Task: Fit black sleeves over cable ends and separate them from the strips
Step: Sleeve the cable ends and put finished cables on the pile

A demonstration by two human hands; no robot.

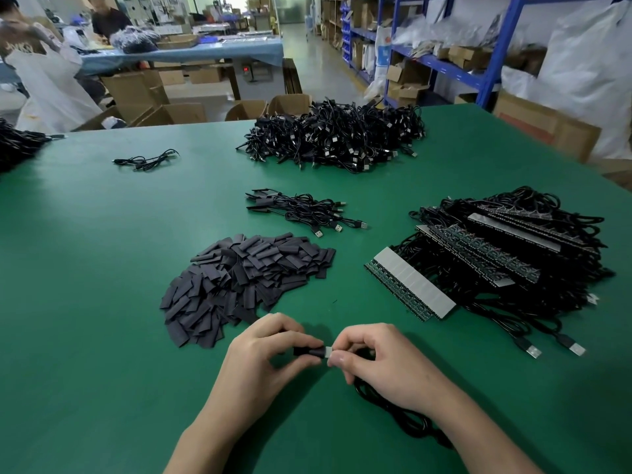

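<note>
Near the table's front edge my left hand (pixel 263 357) pinches a short black sleeve (pixel 307 351) between thumb and fingers. My right hand (pixel 372 357) grips the grey cable end (pixel 327 351), which meets the sleeve's right opening. The black cable (pixel 403 419) trails under my right wrist toward the front. A heap of loose black sleeves (pixel 246 282) lies just beyond my left hand. To the right lie strips (pixel 410 285) of small boards with cables attached, stacked in a pile (pixel 513 248).
A small bunch of sleeved cables (pixel 301 210) lies at the middle of the green table (pixel 102 302). A big heap of cables (pixel 338 138) sits at the back, a lone cable (pixel 147 160) to its left. Shelving and boxes stand beyond; people work at the far left.
</note>
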